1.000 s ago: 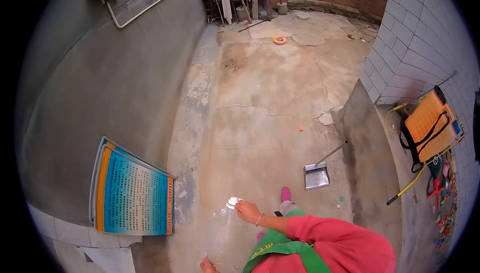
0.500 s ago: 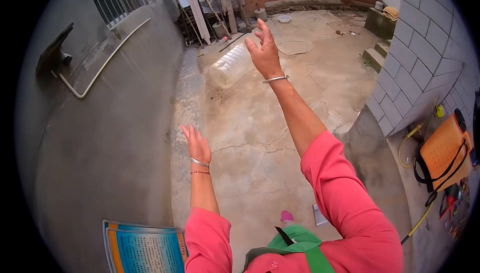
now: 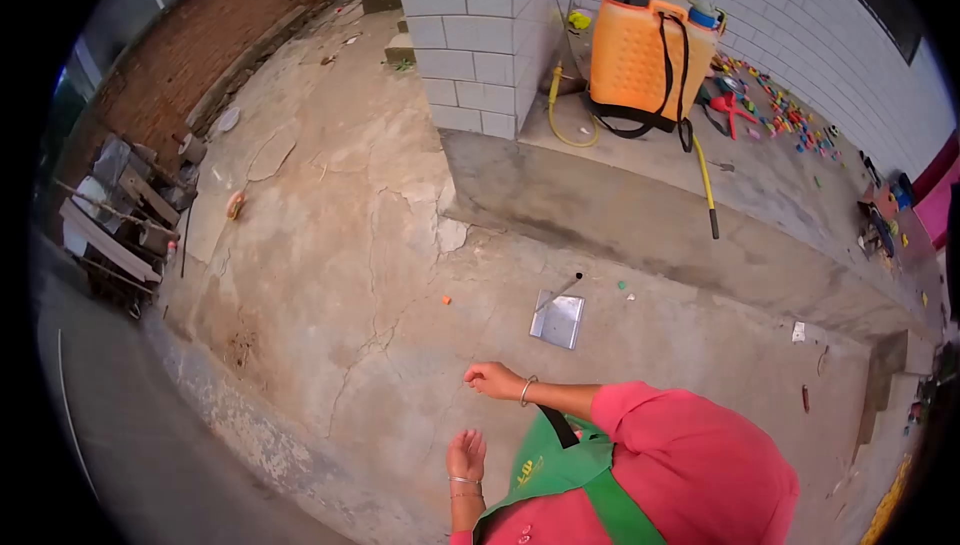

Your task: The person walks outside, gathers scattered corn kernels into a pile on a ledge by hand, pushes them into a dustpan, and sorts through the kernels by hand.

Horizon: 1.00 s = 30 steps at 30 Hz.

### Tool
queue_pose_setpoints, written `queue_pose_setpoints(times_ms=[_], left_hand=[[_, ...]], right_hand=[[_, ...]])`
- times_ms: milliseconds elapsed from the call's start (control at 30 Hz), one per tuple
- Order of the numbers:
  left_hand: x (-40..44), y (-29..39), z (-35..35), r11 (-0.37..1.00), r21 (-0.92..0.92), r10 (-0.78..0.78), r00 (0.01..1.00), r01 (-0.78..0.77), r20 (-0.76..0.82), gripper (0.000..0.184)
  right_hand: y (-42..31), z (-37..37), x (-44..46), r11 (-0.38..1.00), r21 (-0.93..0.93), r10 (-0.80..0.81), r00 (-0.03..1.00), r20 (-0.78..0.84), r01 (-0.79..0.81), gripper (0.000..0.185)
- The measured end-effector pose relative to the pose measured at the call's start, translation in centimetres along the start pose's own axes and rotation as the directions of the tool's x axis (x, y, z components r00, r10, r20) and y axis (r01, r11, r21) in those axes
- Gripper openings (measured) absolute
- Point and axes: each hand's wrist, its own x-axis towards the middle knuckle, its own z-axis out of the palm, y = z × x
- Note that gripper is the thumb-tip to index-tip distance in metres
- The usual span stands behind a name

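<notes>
My left hand (image 3: pixel 466 456) is at the lower middle, palm turned inward, its fingers loosely extended and holding nothing. Just above and to its right, my right hand (image 3: pixel 493 380) hovers in front of my body, fingers slightly bent, nothing visible in it. Both hands are apart from everything around them. The nearest thing to my right hand is a metal dustpan (image 3: pixel 557 319) with a handle, lying on the concrete. Far off at the left, a small orange-red object (image 3: pixel 235 206) rests on the ground; its kind cannot be made out.
An orange backpack sprayer (image 3: pixel 645 63) stands on the raised concrete ledge (image 3: pixel 600 200), beside a tiled pillar (image 3: pixel 470 40). Colourful small pieces (image 3: pixel 790 120) are scattered behind it. Boards and junk (image 3: pixel 125 205) lean at the far left. An orange bit (image 3: pixel 447 300) lies on the ground.
My arms have dropped from outstretched to close before my body. The clear plastic bottle that was in the air beyond my hands is no longer seen there. My view has turned right.
</notes>
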Motion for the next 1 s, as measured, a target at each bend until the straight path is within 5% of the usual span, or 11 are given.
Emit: queue_pose_setpoints(times_ms=[167, 367, 467, 633, 800, 1000], left_hand=[[0.7, -1.4, -1.0, 0.986, 0.165, -0.051, 0.996, 0.037, 0.078, 0.032], [-1.8, -4.1, 6.3, 0.947, 0.306, 0.026, 0.973, -0.098, 0.230, 0.021], [-2.9, -8.7, 10.7, 0.900, 0.431, -0.099, 0.935, -0.062, 0.340, 0.015], [-7.7, -19.7, 18.2, 0.799, 0.597, -0.273, 0.840, -0.074, 0.470, 0.009], [-12.1, -35.0, 24.3, 0.631, 0.774, -0.448, 0.789, -0.053, 0.420, 0.010], [-21.2, -55.1, 31.5, 0.414, 0.908, -0.706, 0.608, -0.061, 0.363, 0.012]], right_hand=[[5.1, -2.2, -9.8, 0.998, 0.003, 0.054, 0.967, -0.247, -0.055, 0.016], [6.4, -5.3, -21.8, 0.981, 0.101, 0.194, 0.906, -0.377, -0.168, 0.018], [7.2, -8.6, -27.5, 0.976, 0.194, 0.191, 0.832, -0.520, -0.102, 0.019], [11.8, -14.0, -37.2, 0.977, 0.214, 0.171, 0.673, -0.720, -0.018, 0.017], [16.0, -21.3, -50.7, 0.940, 0.339, 0.260, 0.554, -0.791, 0.043, 0.016], [22.8, -28.2, -70.3, 0.934, 0.335, 0.320, 0.124, -0.939, 0.124, 0.017]])
